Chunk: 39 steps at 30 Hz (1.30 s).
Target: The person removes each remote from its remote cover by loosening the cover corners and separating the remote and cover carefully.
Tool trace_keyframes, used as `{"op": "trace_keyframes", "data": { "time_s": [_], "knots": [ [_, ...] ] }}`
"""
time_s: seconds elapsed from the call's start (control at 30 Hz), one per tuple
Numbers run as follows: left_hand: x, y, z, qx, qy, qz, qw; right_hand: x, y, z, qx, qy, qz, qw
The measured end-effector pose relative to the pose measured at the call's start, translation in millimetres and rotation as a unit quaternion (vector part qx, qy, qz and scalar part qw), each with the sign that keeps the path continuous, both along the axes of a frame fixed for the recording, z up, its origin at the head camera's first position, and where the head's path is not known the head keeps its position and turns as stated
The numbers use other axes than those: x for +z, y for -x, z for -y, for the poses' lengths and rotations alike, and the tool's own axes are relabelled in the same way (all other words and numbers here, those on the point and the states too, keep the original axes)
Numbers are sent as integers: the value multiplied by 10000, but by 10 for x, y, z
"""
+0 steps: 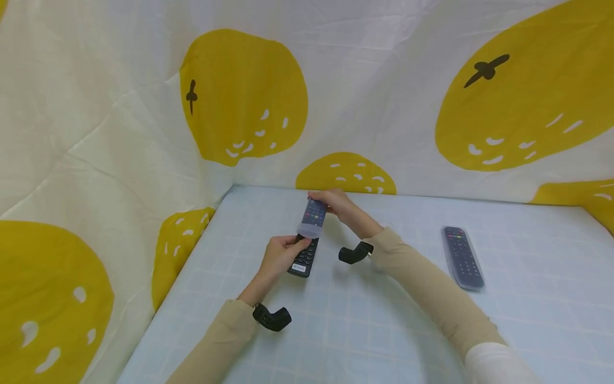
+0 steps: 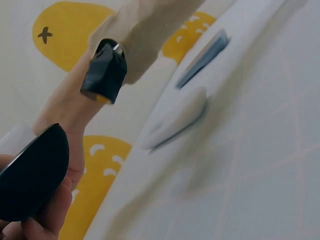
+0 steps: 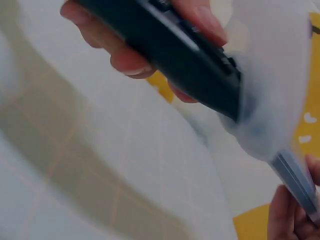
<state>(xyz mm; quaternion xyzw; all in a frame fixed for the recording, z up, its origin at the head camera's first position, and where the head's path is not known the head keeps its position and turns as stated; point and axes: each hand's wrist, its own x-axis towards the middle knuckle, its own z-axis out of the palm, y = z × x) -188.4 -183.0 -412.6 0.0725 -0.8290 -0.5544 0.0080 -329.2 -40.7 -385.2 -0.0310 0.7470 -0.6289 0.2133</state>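
Note:
A black remote control [image 1: 304, 261] is partly inside a translucent sleeve [image 1: 309, 230], its buttoned lower half bare. My left hand [image 1: 282, 253] grips the bare part, thumb on top near the sleeve's mouth. At the covered far end, my right hand [image 1: 336, 202] pinches the sleeve and remote. In the left wrist view, the rounded black end of the remote [image 2: 37, 175] sits in the fingers. The right wrist view shows the sleeve's mouth [image 3: 270, 130] flared wide around the remote, with the right hand [image 3: 287, 215] at the lower corner.
Another remote in a clear cover [image 1: 462, 258] lies on the pale checked tabletop [image 1: 384, 330], right of my right forearm. A blurred whitish flat thing [image 2: 180, 120] lies nearer in the left wrist view. Fabric with yellow fruit prints [image 1: 244, 96] hangs behind and left.

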Motion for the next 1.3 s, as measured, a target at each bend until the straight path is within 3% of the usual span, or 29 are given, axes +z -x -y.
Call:
{"op": "trace_keyframes", "data": {
  "time_s": [0.3,0.53,0.77,0.87,0.97,1.07,1.17,1.3],
  "knots": [
    [-77,-69,-114,270,-98,-220,9993,-1,-52,73,-866,41,19,9962],
    [-135,-141,-165,319,-93,-316,9990,-53,-56,91,-1102,55,-176,9937],
    [-94,-150,-115,205,-220,-347,9989,-94,-141,58,-776,326,-356,9958],
    [-77,-126,-102,292,-273,-272,9988,-129,-211,27,-635,1017,125,9927],
    [-82,-87,-103,435,-345,-202,9982,-182,-297,11,-677,1703,804,9798],
    [-102,-49,-103,612,-393,-198,9972,-220,-400,8,-631,1878,1046,9746],
    [-115,-11,-101,753,-470,-179,9959,-244,-496,-8,-486,1780,823,9794],
    [-115,43,-80,815,-672,-96,9944,-275,-587,-51,-235,1676,98,9855]
  ]
}}
